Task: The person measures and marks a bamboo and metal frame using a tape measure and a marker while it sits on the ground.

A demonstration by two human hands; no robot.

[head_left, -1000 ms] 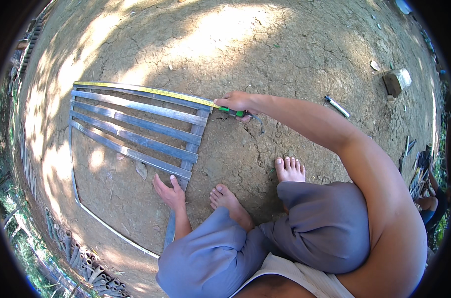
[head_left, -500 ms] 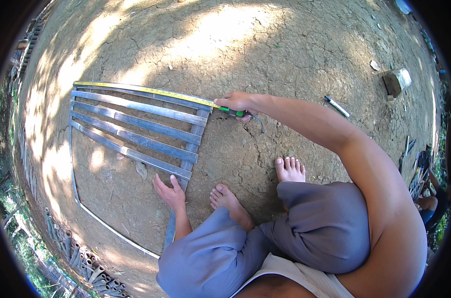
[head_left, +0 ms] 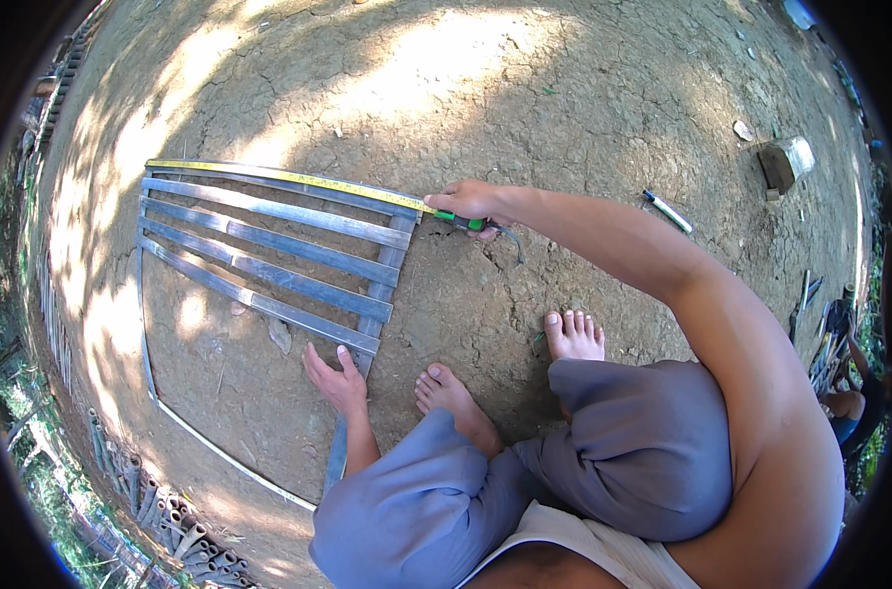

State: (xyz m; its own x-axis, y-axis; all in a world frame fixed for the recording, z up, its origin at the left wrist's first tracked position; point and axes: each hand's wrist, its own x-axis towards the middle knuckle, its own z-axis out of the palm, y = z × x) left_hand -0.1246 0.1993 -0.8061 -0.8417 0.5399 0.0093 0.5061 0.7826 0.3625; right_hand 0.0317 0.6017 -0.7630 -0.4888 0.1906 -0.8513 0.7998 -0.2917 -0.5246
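A flat frame of grey metal-looking bars (head_left: 313, 251) lies on the ground ahead and left, several slats running across it. Along its far edge stretches a yellow tape measure blade (head_left: 289, 178), reaching from the far left corner to the right one. My right hand (head_left: 468, 202) is closed round the green and black tape measure case (head_left: 462, 222) at that right corner. Near the closest slat, my left hand (head_left: 338, 381) hovers or rests by the frame's side bar, fingers apart and holding nothing. Whether it touches the bar I cannot tell.
A white and dark marker pen (head_left: 668, 211) lies to the right. Farther right stands a cut block (head_left: 785, 163). Bamboo pieces (head_left: 195, 540) are piled at lower left. Another person (head_left: 851, 398) sits at the right rim. My bare feet (head_left: 574, 336) are on the dirt.
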